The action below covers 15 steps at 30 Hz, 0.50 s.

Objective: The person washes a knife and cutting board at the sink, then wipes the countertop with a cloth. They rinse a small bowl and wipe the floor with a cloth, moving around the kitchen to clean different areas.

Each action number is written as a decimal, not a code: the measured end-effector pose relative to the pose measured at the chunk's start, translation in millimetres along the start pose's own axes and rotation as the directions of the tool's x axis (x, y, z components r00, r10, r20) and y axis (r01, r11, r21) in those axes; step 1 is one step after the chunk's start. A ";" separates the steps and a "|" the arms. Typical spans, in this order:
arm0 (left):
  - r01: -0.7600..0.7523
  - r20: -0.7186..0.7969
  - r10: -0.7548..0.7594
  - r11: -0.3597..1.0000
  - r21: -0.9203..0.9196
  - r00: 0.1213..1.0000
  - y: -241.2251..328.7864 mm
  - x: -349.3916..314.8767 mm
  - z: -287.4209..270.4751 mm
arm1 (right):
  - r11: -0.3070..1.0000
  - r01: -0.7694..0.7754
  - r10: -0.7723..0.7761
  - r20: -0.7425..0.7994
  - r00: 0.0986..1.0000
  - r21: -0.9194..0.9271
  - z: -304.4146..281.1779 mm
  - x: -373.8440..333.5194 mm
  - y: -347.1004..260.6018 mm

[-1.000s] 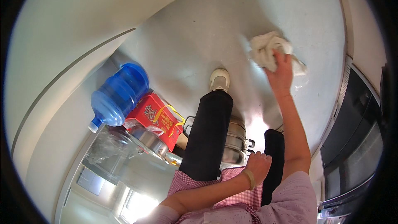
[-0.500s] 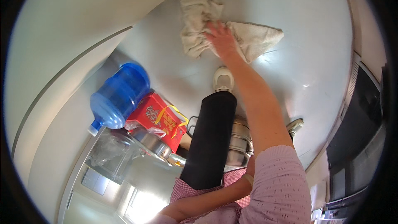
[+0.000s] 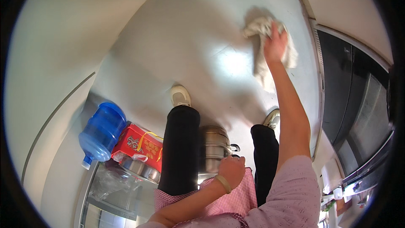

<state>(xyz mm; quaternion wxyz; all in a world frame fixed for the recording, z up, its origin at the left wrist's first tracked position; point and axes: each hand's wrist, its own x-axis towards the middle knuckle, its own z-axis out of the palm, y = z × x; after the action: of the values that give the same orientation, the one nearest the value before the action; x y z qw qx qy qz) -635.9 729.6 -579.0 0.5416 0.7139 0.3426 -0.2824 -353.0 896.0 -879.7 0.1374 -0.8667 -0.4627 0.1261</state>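
Observation:
At the far right my right hand (image 3: pixel 276 47) grips a cream cloth (image 3: pixel 290 55), bunched and partly blurred. The cloth is over the grey floor (image 3: pixel 181 38), its lower end hanging toward me; whether all of it touches the floor I cannot tell. My left hand (image 3: pixel 232 172), with a band (image 3: pixel 224 184) at the wrist, is closed in front of the pink checked apron (image 3: pixel 236 198). Its curled fingers hide whatever may be in them.
A blue water jug (image 3: pixel 102 131) lies at the left beside a red box (image 3: pixel 139 143) and metal pots (image 3: pixel 141 169). Stacked steel steamer pots (image 3: pixel 214 143) stand between my legs. White cabinet panels (image 3: pixel 55 59) border the left, dark appliance fronts (image 3: pixel 337 71) the right.
My right hand has moved right with the cloth, which was spread wider and is now bunched. My left hand has come out from behind the right arm. My view and feet have shifted.

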 end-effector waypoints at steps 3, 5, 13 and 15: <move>0.005 0.058 -0.007 0.999 0.033 0.998 10.3 6.6 1.9 | 0.974 0.149 -0.142 0.053 0.988 -0.173 22.4 52.4 -24.7; 0.011 0.059 -0.010 1.000 -0.004 0.998 20.6 14.5 -0.3 | 0.952 0.179 -0.134 0.190 0.973 -0.248 32.0 69.3 -52.2; 0.084 0.016 -0.084 0.996 -0.001 0.996 39.9 27.7 4.5 | 0.798 -0.263 0.313 -0.001 0.950 -0.542 14.0 -30.7 195.1; 0.091 0.128 -0.083 0.994 -0.057 0.988 39.1 26.3 7.5 | 0.746 -0.481 0.531 -0.023 0.847 -0.460 -32.9 -86.3 337.8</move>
<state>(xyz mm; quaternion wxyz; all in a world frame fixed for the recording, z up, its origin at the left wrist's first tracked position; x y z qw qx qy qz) -589.1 720.2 -578.6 0.5712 0.6617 0.3474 -0.3393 -129.1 639.3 -961.1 -0.1314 -0.9588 -0.2332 0.0957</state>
